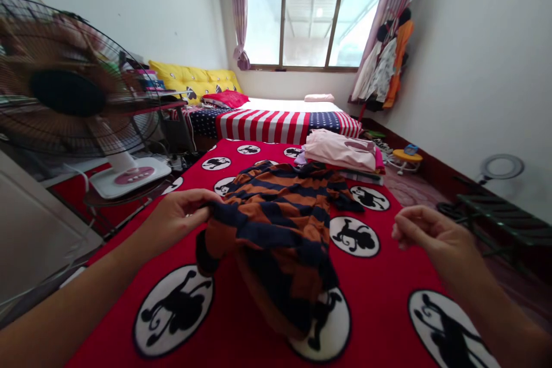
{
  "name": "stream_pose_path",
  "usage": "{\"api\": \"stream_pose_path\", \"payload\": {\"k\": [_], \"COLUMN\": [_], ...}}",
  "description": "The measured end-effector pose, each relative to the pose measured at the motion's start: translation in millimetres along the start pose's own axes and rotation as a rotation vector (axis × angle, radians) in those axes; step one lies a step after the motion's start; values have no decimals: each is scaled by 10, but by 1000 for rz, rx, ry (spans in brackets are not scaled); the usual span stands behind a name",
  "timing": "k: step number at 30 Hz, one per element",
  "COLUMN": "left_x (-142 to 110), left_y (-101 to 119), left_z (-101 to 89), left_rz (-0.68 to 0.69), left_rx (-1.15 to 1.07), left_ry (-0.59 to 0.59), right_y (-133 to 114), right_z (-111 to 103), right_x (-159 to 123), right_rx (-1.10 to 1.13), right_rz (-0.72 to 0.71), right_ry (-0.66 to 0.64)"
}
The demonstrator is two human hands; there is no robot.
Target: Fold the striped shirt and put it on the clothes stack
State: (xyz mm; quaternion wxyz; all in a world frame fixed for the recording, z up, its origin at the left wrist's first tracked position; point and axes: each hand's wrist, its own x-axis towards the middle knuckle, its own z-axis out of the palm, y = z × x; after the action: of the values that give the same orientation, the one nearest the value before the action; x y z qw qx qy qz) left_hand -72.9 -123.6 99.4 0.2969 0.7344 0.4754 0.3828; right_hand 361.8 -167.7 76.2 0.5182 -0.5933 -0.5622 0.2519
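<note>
- While the left hand (176,218) pinches the collar-side edge of an orange-and-navy striped garment (276,224), that edge is raised slightly off the bedding, and the fingers are clenched on the cloth with the palm turned inward.
- Right hand (431,236) hangs in the air just beside the garment, its fingers loosely curled toward the thumb, grasping nothing.
- Both forearms reach forward from the bottom corners of the view.
- Most of the garment lies bunched on a red blanket (379,276) printed with white monkey roundels.
- Farther along that blanket sits a stack of folded pink clothes (340,152).
- Several garments (383,63) hang on the wall beside the window.
- Ahead stands a bed (267,125) with a flag-patterned cover.
- A standing fan (64,92) is on the left.
</note>
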Motion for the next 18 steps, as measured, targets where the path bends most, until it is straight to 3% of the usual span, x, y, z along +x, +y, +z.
{"api": "stream_pose_path", "payload": {"k": [2,5,8,11,15,18], "left_x": [-21,-90,-137,-141,-134,-148], "left_y": [-71,-231,-335,-330,-237,-168], "left_z": [-13,73,141,146,121,67], "left_rz": [-37,13,77,65,79,77], "left_rx": [60,260,405,442,446,430], "left_ry": [-97,-249,-270,-251,-222,-155], "right_y": [26,67,80,79,36,-87], "right_z": [29,285,660,1002,1236,1131], "right_x": [-98,-407,-731,-880,-802,-652], "right_rx": [-81,-207,-311,-440,-591,-544], "right_rz": [-30,-134,-341,-501,-549,-531], "right_ry": [-45,-291,-585,-782,-877,-848]}}
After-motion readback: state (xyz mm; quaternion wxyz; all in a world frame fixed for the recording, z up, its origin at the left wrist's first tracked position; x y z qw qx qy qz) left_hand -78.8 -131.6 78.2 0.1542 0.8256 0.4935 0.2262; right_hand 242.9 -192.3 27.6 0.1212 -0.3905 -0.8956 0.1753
